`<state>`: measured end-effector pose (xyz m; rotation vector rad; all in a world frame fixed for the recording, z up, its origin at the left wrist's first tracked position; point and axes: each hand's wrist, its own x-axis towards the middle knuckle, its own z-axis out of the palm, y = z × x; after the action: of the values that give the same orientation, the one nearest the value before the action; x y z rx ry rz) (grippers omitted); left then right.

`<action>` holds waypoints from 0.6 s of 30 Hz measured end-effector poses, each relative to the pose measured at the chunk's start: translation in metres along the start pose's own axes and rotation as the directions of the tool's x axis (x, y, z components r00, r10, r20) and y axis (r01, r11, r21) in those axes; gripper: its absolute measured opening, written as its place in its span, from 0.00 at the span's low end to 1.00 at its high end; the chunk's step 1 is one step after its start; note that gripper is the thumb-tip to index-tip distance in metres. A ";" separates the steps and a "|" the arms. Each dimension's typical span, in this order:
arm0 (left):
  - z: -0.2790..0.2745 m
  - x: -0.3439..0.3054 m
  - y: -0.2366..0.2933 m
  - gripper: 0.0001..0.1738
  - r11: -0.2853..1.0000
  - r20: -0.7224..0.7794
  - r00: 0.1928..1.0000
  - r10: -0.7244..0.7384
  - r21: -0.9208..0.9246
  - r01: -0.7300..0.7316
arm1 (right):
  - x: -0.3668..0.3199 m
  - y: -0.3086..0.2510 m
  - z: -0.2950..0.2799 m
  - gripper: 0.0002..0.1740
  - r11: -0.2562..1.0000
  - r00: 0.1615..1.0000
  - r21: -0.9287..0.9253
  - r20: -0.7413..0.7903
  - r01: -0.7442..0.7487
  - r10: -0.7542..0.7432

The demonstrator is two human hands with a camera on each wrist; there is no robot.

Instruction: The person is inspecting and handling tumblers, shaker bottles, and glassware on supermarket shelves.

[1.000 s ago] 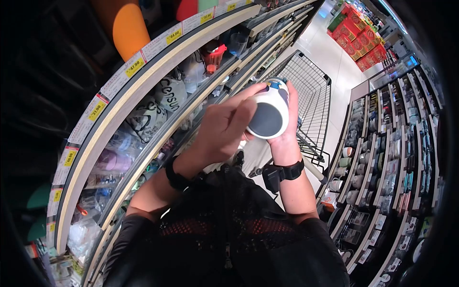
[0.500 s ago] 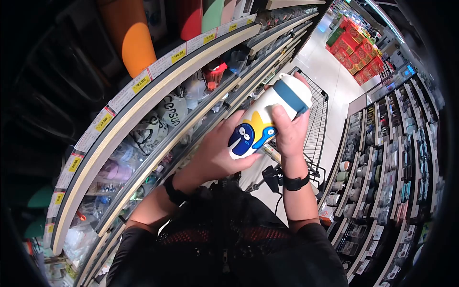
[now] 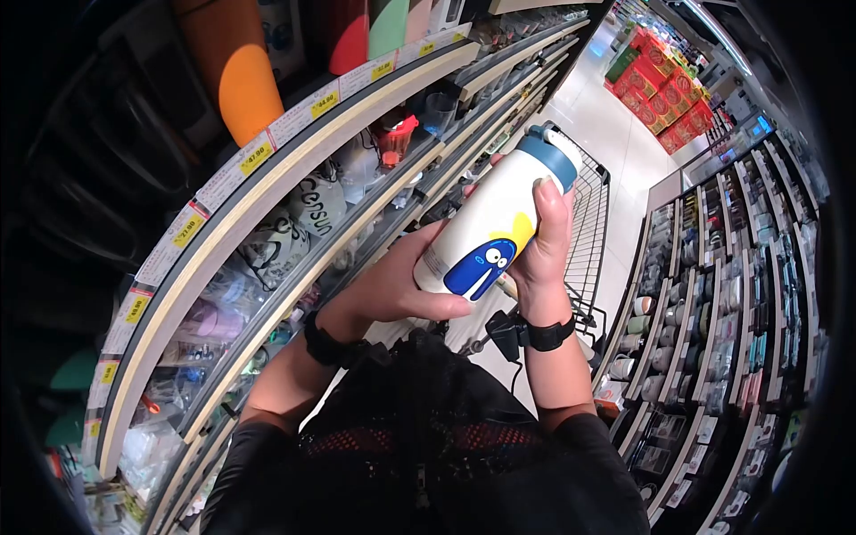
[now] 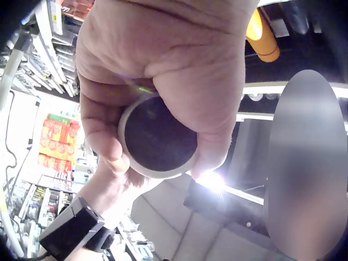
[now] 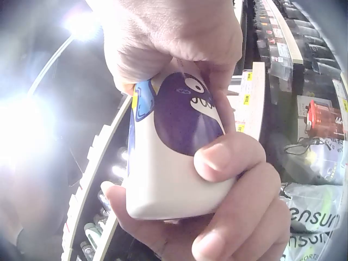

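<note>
A white bottle [image 3: 477, 201] with a teal lid [image 3: 551, 159] tilts between both hands in the head view, lid up and to the right. Blue and yellow cartoon figures decorate its side. My left hand [image 3: 388, 285] grips the base end, thumb across the front; the left wrist view shows its fingers curled around the dark round bottom [image 4: 160, 136]. Higher up, my right hand [image 3: 546, 245] holds the body near the lid, thumb on the front. A dark purple toothy figure [image 5: 185, 114] shows between the hands in the right wrist view.
A shelf with price labels [image 3: 254, 159] curves along the left, bearing an orange object [image 3: 245, 89] and bagged goods [image 3: 312, 205]. Beyond the bottle stands a wire shopping cart [image 3: 593, 223]. More stocked shelves [image 3: 704, 312] line the right; red boxes [image 3: 664, 98] are stacked farther off.
The bottle has swung from base-toward-me to side-on, then rolled about its length, bringing a different blue figure to the front. Both hands have shifted along with it.
</note>
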<state>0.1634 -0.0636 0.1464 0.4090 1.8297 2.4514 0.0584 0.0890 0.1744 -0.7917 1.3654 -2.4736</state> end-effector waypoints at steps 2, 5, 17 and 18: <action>-0.001 0.001 -0.004 0.40 1.000 -0.005 1.000 0.009 0.002 -0.009 | 0.001 -0.001 0.001 0.32 1.000 1.000 -0.010 -0.007 0.019 -0.019; -0.001 -0.002 -0.005 0.40 0.997 -0.004 0.999 -0.043 -0.068 0.043 | 0.002 -0.001 -0.001 0.31 0.994 0.998 -0.096 -0.037 0.051 -0.055; 0.000 -0.005 -0.013 0.54 0.821 0.398 0.915 0.058 -0.540 0.183 | 0.014 -0.024 0.014 0.31 1.000 0.996 -0.004 0.092 0.023 -0.022; 0.000 -0.005 -0.009 0.54 0.822 0.399 0.915 0.057 -0.539 0.184 | 0.014 -0.024 0.014 0.31 1.000 0.997 -0.016 0.069 0.020 -0.019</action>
<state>0.1675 -0.0619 0.1374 0.7127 0.8788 2.4664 0.0562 0.0861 0.2055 -0.8895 1.3631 -2.4280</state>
